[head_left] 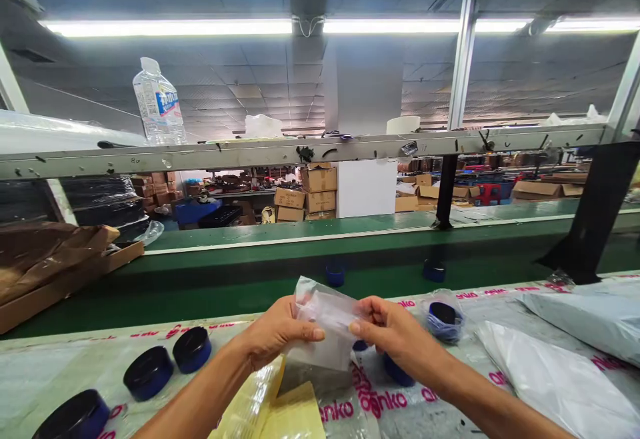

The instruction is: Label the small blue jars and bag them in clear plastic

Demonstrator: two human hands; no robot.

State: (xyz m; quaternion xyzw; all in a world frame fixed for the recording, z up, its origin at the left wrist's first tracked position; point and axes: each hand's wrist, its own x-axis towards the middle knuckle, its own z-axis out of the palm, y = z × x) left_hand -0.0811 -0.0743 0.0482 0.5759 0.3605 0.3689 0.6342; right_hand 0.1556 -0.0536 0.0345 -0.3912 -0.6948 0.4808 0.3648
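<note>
Between both hands, over the workbench, is a translucent white plastic bag. My left hand grips its left side, thumb on the front. At the right side, my right hand pinches the bag between thumb and fingers. A dark blue round lid-like piece lies partly hidden under my right hand. To the right of that hand sits another blue round piece in clear plastic. Several black-topped blue round pieces stand left of my left forearm. Yellow printed sheets lie below the bag.
Beyond the bench runs a green conveyor belt with two blue round pieces on it. White plastic bags lie at the right. A metal rail crosses above, holding a water bottle. An open cardboard box stands left.
</note>
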